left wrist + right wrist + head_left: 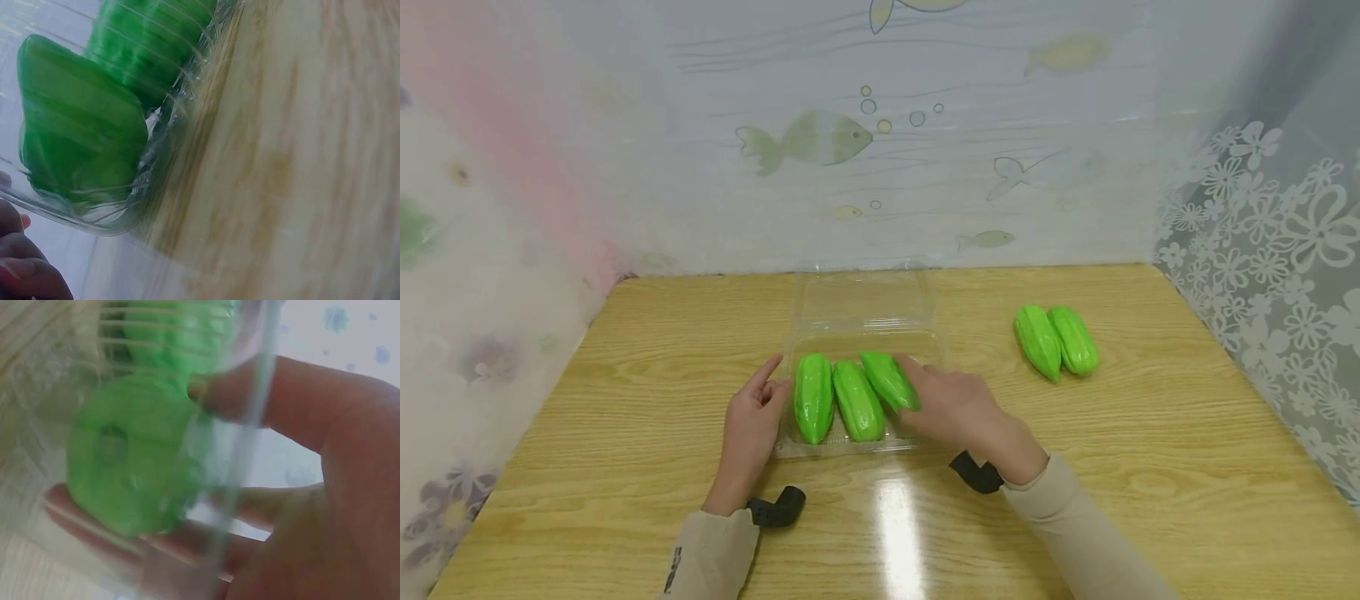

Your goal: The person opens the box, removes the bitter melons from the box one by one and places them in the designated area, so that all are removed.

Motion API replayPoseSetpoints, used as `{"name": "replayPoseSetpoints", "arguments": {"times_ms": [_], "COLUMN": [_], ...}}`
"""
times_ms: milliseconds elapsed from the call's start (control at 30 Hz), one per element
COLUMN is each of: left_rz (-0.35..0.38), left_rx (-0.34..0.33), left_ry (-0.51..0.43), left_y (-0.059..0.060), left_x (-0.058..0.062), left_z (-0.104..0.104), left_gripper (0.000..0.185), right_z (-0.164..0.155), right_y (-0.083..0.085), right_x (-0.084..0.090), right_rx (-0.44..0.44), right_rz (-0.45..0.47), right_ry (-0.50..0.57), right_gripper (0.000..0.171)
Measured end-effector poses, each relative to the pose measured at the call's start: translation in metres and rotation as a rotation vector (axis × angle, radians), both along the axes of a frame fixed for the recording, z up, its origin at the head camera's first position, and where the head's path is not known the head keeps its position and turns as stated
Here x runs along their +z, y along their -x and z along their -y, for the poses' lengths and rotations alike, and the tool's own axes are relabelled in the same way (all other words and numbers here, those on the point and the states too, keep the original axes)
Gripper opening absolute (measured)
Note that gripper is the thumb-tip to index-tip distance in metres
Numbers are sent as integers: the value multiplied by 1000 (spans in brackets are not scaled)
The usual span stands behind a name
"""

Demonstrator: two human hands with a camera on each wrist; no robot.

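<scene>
A clear plastic tray (pixel 850 451) with its lid (pixel 865 298) laid open behind stands mid-table. Two green ridged gourds (pixel 814 400) (pixel 857 402) lie side by side in it. A third gourd (pixel 887 377) lies tilted at the tray's right side, gripped by my right hand (pixel 917 390). In the right wrist view that gourd's round end (pixel 122 462) sits between my thumb (pixel 281 400) and fingers. My left hand (pixel 773 385) rests with straight fingers against the tray's left edge. The left wrist view shows gourds (pixel 81 131) through the tray wall and fingertips (pixel 28 269) at the bottom left.
Two more green gourds (pixel 1037 340) (pixel 1075 339) lie together on the wooden table (pixel 625 375) to the right of the tray. Patterned curtains (pixel 1262 250) close off the back and both sides of the table.
</scene>
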State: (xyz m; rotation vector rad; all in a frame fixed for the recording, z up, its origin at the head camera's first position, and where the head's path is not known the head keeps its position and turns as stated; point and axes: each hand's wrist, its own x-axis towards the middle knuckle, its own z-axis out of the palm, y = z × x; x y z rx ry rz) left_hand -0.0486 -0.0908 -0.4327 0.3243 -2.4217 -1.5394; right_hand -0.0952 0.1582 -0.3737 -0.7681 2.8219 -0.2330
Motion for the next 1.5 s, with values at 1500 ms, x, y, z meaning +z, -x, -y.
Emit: {"name": "replayPoseSetpoints", "arguments": {"times_ms": [1500], "left_rz": [8], "left_rx": [-10], "left_ry": [-12], "left_y": [0], "left_x": [-1], "left_z": [1], "left_gripper": [42], "right_z": [-75], "right_y": [41], "right_x": [36], "right_rx": [-196], "right_rz": [97], "right_ry": [390], "right_gripper": [72]}}
